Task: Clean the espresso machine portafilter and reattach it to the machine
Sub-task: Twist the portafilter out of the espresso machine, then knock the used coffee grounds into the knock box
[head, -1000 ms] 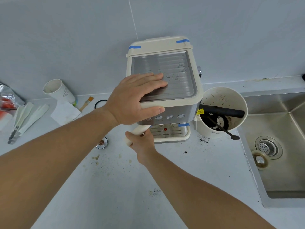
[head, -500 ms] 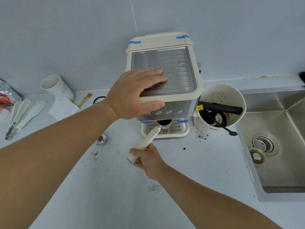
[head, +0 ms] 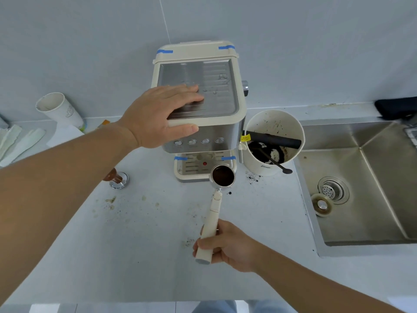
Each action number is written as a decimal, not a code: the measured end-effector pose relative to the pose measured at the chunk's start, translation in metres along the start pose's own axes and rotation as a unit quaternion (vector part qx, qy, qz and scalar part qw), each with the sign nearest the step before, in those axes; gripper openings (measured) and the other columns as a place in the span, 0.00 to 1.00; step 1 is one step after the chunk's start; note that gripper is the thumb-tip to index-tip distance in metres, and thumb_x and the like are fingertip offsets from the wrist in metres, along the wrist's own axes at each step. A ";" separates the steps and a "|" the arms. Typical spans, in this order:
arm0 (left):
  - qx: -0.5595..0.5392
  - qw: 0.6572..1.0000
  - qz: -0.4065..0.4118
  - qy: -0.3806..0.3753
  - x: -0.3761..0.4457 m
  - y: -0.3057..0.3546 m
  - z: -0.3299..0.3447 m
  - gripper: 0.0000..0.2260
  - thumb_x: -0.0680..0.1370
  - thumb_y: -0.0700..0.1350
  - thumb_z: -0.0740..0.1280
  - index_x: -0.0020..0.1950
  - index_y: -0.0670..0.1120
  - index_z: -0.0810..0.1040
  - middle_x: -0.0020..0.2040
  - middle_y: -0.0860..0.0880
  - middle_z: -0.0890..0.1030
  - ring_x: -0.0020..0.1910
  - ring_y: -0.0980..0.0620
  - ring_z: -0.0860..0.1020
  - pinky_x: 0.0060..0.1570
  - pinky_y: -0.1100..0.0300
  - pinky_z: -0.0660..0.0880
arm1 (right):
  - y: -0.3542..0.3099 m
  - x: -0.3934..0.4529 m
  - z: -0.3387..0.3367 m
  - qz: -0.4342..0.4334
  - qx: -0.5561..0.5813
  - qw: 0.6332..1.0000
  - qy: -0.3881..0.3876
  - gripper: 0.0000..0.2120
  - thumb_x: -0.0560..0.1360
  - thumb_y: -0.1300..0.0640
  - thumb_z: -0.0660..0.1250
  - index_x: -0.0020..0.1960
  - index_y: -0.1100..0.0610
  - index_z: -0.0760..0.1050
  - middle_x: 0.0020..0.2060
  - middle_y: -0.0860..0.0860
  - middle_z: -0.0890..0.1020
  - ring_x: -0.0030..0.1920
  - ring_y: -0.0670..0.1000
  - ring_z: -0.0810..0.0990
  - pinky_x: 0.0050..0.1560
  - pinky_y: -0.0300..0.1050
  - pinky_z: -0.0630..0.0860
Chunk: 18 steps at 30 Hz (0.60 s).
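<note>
A cream and steel espresso machine (head: pixel 216 71) stands against the wall. My left hand (head: pixel 162 114) lies flat on its top plate, fingers spread, thumb over the front edge. My right hand (head: pixel 225 243) grips the cream handle of the portafilter (head: pixel 222 176), which is out of the machine and held in front of the drip tray (head: pixel 191 169). Its steel basket faces up and is full of dark used coffee grounds.
A white knock box (head: pixel 262 169) with a black bar, grounds and a black spoon stands right of the machine. A steel sink (head: pixel 372 195) with a strainer lies at right. A tamper (head: pixel 118 179), paper cup (head: pixel 59 110) and wipes sit at left. Coffee specks dot the counter.
My right hand turned the portafilter handle, freed it from the machine's group head and drew it toward me, so the basket of grounds now shows. My left hand stayed on the machine top.
</note>
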State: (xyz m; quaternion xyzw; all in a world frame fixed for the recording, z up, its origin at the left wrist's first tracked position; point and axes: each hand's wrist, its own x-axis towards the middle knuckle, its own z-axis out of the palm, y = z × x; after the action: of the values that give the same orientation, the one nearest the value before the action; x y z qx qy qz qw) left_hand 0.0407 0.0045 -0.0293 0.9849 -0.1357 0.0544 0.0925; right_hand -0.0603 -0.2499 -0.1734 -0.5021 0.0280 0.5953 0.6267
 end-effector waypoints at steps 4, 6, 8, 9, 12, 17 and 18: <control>0.007 1.000 -0.010 -0.019 0.000 0.003 -0.004 0.31 0.74 0.66 0.56 0.74 0.55 0.64 0.76 0.52 0.65 0.75 0.50 0.62 0.72 0.47 0.58 | -0.004 -0.030 -0.019 0.011 -0.033 0.999 -0.017 0.12 0.71 0.69 0.70 0.50 0.60 0.70 0.44 0.60 0.83 0.48 0.60 0.84 0.49 0.53 0.80; 0.007 0.999 -0.012 -0.029 0.000 0.006 -0.006 0.31 0.74 0.66 0.56 0.74 0.54 0.63 0.77 0.51 0.64 0.76 0.50 0.61 0.72 0.48 0.58 | -0.008 -0.045 -0.029 0.019 -0.051 0.998 -0.023 0.13 0.71 0.69 0.70 0.50 0.60 0.70 0.43 0.60 0.82 0.47 0.60 0.84 0.50 0.54 0.80; 0.008 0.999 -0.017 -0.038 -0.001 0.009 -0.008 0.31 0.74 0.65 0.56 0.75 0.53 0.62 0.77 0.50 0.63 0.76 0.50 0.61 0.72 0.49 0.58 | -0.012 -0.058 -0.037 0.020 -0.060 0.998 -0.025 0.13 0.71 0.69 0.70 0.50 0.61 0.70 0.43 0.60 0.82 0.46 0.61 0.83 0.49 0.54 0.80; 0.012 0.999 -0.020 -0.040 -0.001 0.012 -0.008 0.31 0.74 0.65 0.56 0.75 0.53 0.62 0.77 0.50 0.63 0.76 0.50 0.60 0.72 0.48 0.58 | -0.014 -0.066 -0.042 0.020 -0.061 0.998 -0.025 0.13 0.71 0.69 0.70 0.51 0.61 0.70 0.43 0.60 0.82 0.46 0.61 0.83 0.48 0.54 0.80; 0.018 0.998 -0.036 -0.040 -0.001 0.020 -0.007 0.32 0.75 0.66 0.54 0.75 0.52 0.61 0.77 0.48 0.63 0.76 0.48 0.60 0.73 0.44 0.59 | -0.021 -0.085 -0.055 0.015 -0.066 0.997 -0.023 0.14 0.69 0.69 0.70 0.52 0.61 0.70 0.42 0.60 0.82 0.45 0.61 0.83 0.46 0.52 0.80; 0.010 0.997 -0.072 -0.013 0.003 0.040 -0.007 0.31 0.75 0.66 0.54 0.73 0.51 0.65 0.75 0.46 0.67 0.74 0.46 0.64 0.71 0.45 0.61 | -0.034 -0.112 -0.076 -0.009 -0.056 0.998 -0.017 0.15 0.66 0.68 0.71 0.50 0.61 0.71 0.41 0.62 0.80 0.42 0.63 0.82 0.45 0.54 0.78; 0.006 0.997 -0.079 -0.004 0.006 0.044 -0.006 0.31 0.75 0.66 0.54 0.73 0.51 0.66 0.75 0.46 0.67 0.73 0.45 0.66 0.70 0.47 0.62 | -0.036 -0.117 -0.081 -0.017 -0.049 0.999 -0.018 0.15 0.66 0.68 0.71 0.50 0.62 0.71 0.40 0.62 0.80 0.41 0.63 0.81 0.45 0.53 0.78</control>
State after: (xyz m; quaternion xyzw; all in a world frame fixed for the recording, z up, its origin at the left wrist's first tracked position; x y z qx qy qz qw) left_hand 0.0341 -0.0379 -0.0149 0.9933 -0.0576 0.0439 0.0900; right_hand -0.0205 -0.3801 -0.1175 -0.5219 -0.0206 0.5941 0.6118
